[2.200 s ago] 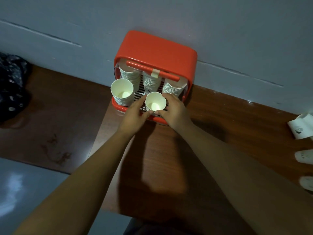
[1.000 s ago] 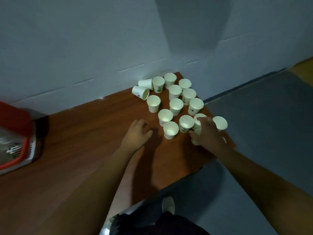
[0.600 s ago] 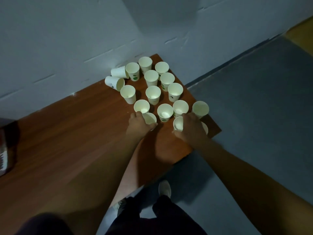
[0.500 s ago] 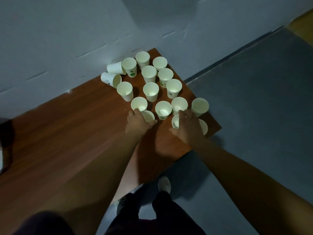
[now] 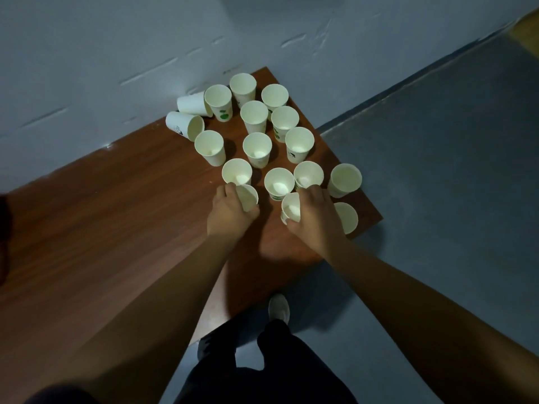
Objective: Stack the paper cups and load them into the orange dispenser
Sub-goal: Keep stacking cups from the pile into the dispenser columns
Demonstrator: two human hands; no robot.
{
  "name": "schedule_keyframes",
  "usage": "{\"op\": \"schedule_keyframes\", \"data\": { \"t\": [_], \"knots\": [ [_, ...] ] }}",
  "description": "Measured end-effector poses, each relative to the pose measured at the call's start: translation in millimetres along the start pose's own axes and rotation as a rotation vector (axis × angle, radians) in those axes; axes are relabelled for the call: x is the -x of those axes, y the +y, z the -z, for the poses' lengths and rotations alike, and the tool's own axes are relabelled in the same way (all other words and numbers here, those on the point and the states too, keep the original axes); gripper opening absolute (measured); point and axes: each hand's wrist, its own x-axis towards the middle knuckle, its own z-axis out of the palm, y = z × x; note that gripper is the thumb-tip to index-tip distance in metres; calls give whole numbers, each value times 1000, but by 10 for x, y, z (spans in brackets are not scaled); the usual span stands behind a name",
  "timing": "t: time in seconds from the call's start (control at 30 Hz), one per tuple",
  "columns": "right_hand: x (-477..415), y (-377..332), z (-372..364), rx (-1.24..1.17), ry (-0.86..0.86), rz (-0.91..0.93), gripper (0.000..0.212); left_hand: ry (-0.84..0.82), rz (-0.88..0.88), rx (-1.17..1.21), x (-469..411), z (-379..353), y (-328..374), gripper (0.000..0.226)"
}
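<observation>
Dark trousers [image 5: 262, 371] and one pale shoe [image 5: 279, 307] on the grey floor [image 5: 437, 185] are nearest, just at the edge of the brown wooden surface [image 5: 116, 217]. From there both bare forearms reach out over the wood.

The left hand [image 5: 230, 214] has its fingers curled round an upright paper cup [image 5: 248, 196], gripping it from the near side. The cup's rim sits just beside another upright one beyond it. The right hand [image 5: 315, 218] grips a second cup [image 5: 291, 208], fingers wrapped over its far side and thumb low on the near side. This one leans a little toward the left hand; whether its base is off the wood I cannot tell. Just to the right of that hand, near the surface's corner, stands a corner cup [image 5: 347, 217], partly hidden by the knuckles.

Past the hands, the cluster of cups [image 5: 257, 147] stands mouth-up at the right end of the surface, packed close, a few showing green printed marks. At its far left, two tipped cups [image 5: 184, 125] lie on their sides, close to the blue-grey wall [image 5: 116, 39].
</observation>
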Motion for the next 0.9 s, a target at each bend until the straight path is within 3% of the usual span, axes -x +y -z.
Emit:
{"op": "schedule_keyframes", "data": {
  "t": [0.2, 0.4, 0.9],
  "knots": [
    [-104, -453, 220, -109, -43, 119, 70, 29, 59, 94, 201, 559, -315, 72],
    [-400, -1250, 359, -124, -95, 271, 69, 227, 218, 142, 528, 1359, -853, 69],
    [-116, -4224, 51, -217, -214, 636, 65, 672, 535, 211, 2003, 3223, -3060, 63]
  ]
}}
